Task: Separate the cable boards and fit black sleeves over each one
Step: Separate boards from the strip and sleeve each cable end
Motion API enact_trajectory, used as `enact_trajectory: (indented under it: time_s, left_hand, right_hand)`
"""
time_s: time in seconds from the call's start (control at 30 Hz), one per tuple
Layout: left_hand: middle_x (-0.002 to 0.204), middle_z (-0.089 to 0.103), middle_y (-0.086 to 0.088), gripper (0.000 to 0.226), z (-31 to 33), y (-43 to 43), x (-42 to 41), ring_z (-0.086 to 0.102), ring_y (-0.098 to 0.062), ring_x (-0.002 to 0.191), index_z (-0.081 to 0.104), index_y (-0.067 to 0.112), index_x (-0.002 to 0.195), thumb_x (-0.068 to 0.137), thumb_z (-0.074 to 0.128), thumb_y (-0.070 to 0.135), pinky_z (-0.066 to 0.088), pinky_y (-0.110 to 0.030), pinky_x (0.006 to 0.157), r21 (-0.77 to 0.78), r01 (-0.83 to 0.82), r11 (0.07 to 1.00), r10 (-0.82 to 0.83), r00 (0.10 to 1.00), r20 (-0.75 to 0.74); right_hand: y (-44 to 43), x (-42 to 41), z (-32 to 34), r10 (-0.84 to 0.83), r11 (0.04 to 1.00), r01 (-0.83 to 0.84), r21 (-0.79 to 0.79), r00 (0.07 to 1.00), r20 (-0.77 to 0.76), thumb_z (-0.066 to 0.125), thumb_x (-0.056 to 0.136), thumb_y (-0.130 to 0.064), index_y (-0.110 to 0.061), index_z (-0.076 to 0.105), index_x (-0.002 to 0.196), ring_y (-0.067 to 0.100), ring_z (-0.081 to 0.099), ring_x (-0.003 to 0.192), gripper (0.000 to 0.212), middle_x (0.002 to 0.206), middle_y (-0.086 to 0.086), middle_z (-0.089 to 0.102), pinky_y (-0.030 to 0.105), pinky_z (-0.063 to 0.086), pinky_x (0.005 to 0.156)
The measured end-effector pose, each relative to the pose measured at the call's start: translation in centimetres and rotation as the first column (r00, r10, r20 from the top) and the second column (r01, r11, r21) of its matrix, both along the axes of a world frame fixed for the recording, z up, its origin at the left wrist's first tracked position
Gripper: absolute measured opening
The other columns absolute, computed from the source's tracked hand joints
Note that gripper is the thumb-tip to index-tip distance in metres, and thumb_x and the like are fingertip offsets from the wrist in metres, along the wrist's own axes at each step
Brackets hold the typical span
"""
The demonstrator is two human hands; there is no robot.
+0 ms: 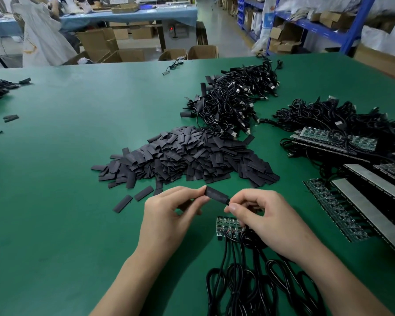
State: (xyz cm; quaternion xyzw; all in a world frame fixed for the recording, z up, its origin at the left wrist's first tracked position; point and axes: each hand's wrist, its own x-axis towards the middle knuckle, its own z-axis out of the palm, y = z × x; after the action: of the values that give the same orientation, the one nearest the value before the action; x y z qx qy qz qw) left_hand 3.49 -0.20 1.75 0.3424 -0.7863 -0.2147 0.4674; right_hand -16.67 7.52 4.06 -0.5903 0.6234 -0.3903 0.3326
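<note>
Head view: at a green bench (78, 156), a worker's left hand (169, 215) pinches one end of a black sleeve (216, 194) between thumb and fingers (193, 190). The right hand (267, 222), its fingers curled, pinches the cable at the sleeve's other end. Sleeving appears nearly done, though the board inside is hidden. A strip of joined boards (228, 225) lies just below the hands. The next move calls for snapping one free and drawing a sleeve from the pile (187, 156). No writing is legible.
</note>
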Motion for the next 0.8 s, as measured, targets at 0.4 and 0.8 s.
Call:
enact_trajectory:
  time_s: [0.4,0.8]
  left_hand:
    - [0.081,0.078,-0.011,0.009,0.5,0.5,-0.9,0.077,-0.022,0.076,0.077,0.012,0.085,0.081,0.076,0.02,0.059,-0.025,0.07,0.559,0.249,0.791,0.045,0.887,-0.459]
    - [0.088,0.075,0.013,0.011,-0.4,-1.6,1.2,0.069,-0.009,0.077,0.075,0.032,0.091,0.095,0.072,0.022,0.052,-0.019,0.067,0.386,-0.175,0.906,0.225,0.97,-0.089]
  right_hand:
    - [-0.1,0.1,-0.3,0.031,0.999,-0.03,0.015,0.997,-0.064,0.072,0.091,-0.039,-0.034,0.075,0.084,0.007,0.063,0.067,0.009,0.075,-0.014,0.071,0.021,0.047,0.063]
    - [-0.9,-1.6,1.1,-0.134,0.99,0.129,-0.048,0.984,-0.12,0.065,0.095,-0.032,-0.029,0.072,0.085,0.0,0.074,0.069,0.013,0.083,-0.018,0.073,0.027,0.06,0.066]
